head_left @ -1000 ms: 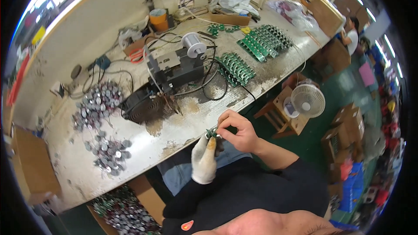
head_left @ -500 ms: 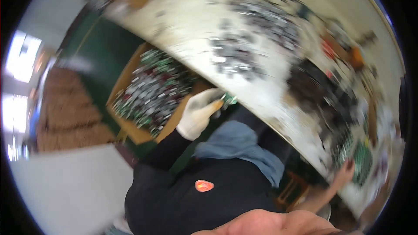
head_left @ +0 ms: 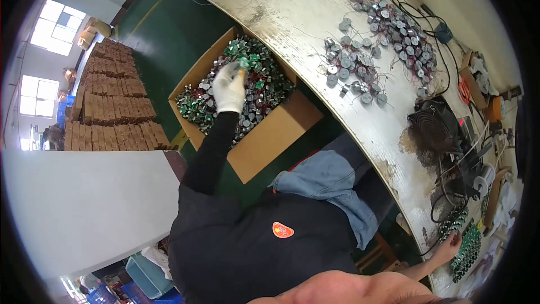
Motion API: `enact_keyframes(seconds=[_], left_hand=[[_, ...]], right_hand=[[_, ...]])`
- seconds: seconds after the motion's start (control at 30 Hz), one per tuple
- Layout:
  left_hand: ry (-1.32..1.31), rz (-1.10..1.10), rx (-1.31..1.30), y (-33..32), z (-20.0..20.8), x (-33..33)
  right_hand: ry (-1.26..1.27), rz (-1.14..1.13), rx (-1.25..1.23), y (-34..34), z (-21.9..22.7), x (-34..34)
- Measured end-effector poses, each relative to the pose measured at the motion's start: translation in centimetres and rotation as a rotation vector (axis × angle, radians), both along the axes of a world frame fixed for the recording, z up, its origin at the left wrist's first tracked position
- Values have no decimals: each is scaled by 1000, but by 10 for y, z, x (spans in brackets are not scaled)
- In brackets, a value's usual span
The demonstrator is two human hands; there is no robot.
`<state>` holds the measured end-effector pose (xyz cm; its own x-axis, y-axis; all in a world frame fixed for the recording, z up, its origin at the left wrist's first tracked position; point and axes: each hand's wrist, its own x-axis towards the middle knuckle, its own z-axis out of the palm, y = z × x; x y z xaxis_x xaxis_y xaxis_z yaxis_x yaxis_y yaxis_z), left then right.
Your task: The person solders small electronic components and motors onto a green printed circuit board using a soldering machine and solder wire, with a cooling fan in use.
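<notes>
No wording or number can be made out clearly enough to read. The one label that stands out is an oval badge [head_left: 283, 229], red-orange with a pale rim, on the front of the black shirt [head_left: 236, 247], between its neck edge and the hem by the jeans [head_left: 320, 174]. Small yellow and whitish marks show inside the badge's border, too small to tell whether they are letters or a picture
</notes>
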<state>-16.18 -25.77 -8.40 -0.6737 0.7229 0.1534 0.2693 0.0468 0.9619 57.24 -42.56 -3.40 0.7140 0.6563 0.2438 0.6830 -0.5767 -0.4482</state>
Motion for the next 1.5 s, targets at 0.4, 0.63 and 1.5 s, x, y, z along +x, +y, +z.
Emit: enact_keyframes(seconds=[0.4,0.63,1.5], left_hand=[[791,-138,-163,7,-46,46],[902,-146,-363,2,-39,66],[58,-470,-92,-3,74,178]], right_hand=[[13,-20,177,-4,1,-9],[56,-45,472,-2,-6,-11],[798,141,634,-13,29,-141]])
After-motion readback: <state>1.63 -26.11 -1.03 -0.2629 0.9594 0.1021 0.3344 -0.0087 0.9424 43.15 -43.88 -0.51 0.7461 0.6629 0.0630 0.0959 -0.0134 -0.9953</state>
